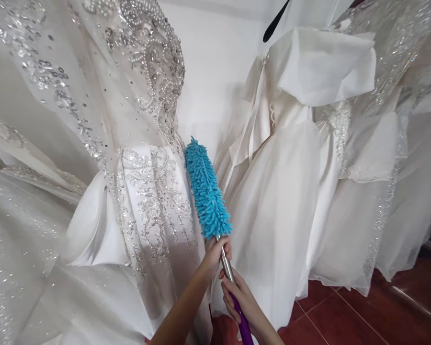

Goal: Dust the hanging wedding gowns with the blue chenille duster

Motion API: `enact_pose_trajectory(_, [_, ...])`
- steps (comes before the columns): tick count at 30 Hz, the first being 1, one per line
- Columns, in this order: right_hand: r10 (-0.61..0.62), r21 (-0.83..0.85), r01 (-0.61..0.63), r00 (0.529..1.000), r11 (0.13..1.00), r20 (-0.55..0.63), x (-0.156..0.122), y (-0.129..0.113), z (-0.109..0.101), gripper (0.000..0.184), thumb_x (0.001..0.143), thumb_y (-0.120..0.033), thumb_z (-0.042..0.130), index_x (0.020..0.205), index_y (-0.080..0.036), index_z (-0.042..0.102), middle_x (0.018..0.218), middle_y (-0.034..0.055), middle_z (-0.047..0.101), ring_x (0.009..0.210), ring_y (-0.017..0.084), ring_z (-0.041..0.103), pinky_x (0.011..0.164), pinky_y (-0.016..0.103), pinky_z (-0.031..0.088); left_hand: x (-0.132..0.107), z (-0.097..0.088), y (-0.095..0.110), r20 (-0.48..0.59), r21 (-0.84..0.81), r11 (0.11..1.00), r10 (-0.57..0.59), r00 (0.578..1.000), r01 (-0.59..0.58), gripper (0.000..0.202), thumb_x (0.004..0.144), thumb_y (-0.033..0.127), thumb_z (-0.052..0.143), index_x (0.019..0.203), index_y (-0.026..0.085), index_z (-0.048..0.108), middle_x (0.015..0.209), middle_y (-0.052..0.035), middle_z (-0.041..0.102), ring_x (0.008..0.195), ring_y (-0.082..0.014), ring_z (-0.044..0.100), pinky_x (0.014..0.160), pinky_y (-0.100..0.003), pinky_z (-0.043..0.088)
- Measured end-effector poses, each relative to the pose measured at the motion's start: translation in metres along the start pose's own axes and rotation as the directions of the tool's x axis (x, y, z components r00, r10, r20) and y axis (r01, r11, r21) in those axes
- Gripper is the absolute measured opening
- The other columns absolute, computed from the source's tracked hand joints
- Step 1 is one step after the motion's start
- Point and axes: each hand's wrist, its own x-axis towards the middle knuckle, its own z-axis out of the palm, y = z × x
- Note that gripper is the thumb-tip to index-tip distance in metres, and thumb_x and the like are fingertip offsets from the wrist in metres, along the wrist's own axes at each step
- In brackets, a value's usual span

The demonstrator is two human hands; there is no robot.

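A duster with a fluffy blue head (208, 189), a metal shaft and a purple handle slants up through the middle of the view. Wrapped round the metal shaft just below the blue fibres is my left hand (217, 251). My right hand (237, 297) grips lower, where the shaft meets the purple handle. The duster's head is beside the right edge of a beaded white wedding dress (158, 191); whether they touch I cannot tell. To its right hangs a plain white gown (283, 177) with a wide folded collar and a ribbon-laced back.
More sparkling white dresses (366, 206) hang close together on the right. On the left a glittery skirt (17, 249) spreads out. Behind is a white wall (208, 62). A black hanger end (275, 24) shows at the top. The floor has red tiles (323, 311).
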Motion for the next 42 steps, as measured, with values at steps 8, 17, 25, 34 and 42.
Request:
enact_pose_trajectory(8, [0.05,-0.059,-0.045,0.995,0.997,0.084,0.014,-0.011,0.023,0.048,0.082,-0.05,0.056,0.115,-0.02,0.038,0.043,-0.0147,0.047,0.022,0.002,0.032,0.022,0.01,0.025,-0.003,-0.012,0.026,0.043,-0.045,0.992,0.12,0.992,-0.118,0.032,0.07,0.034,0.057,0.051,0.019,0.037,0.041,0.0076,0.033,0.034,-0.0038,0.028,0.037,-0.019,0.022])
enact_pose_trajectory(17, [0.128,-0.086,-0.136,0.987,0.987,-0.097,0.001,0.021,-0.009,0.047,0.073,-0.058,0.06,0.095,-0.021,0.043,0.04,-0.0151,0.046,0.021,0.002,0.032,0.022,0.01,0.023,0.009,-0.019,-0.029,-0.006,-0.125,0.992,-0.036,0.999,0.035,0.032,0.06,0.032,0.062,0.051,0.02,0.035,0.04,0.0086,0.033,0.035,-0.0041,0.03,0.04,-0.02,0.028])
enact_pose_trajectory(25, [0.057,-0.062,-0.064,0.992,0.996,-0.114,0.001,0.017,-0.015,0.047,0.072,-0.059,0.062,0.093,-0.02,0.046,0.036,-0.0165,0.043,0.018,0.001,0.027,0.021,0.011,0.02,0.018,-0.013,-0.035,0.005,-0.096,0.994,-0.058,0.998,0.059,0.023,0.061,0.031,0.063,0.06,0.02,0.043,0.042,0.0096,0.034,0.037,-0.0056,0.033,0.042,-0.021,0.029])
enact_pose_trajectory(34, [-0.054,0.054,0.051,0.997,0.997,0.057,0.005,-0.033,0.043,0.027,0.083,-0.045,0.058,0.088,-0.022,0.045,0.039,-0.0149,0.045,0.02,0.001,0.03,0.022,0.01,0.022,-0.02,0.008,0.062,0.217,0.025,0.983,0.171,0.961,-0.18,0.032,0.078,0.031,0.053,0.053,0.02,0.037,0.042,0.0079,0.03,0.036,-0.0052,0.03,0.044,-0.022,0.028])
enact_pose_trajectory(42, [0.015,0.067,-0.019,0.998,0.998,0.063,0.006,-0.016,0.041,0.029,0.081,-0.046,0.06,0.088,-0.022,0.046,0.04,-0.0142,0.046,0.022,0.002,0.032,0.022,0.011,0.021,-0.018,-0.009,0.045,0.131,0.005,0.988,0.153,0.98,-0.155,0.034,0.073,0.033,0.057,0.051,0.019,0.035,0.04,0.0088,0.029,0.035,-0.0039,0.027,0.042,-0.022,0.026])
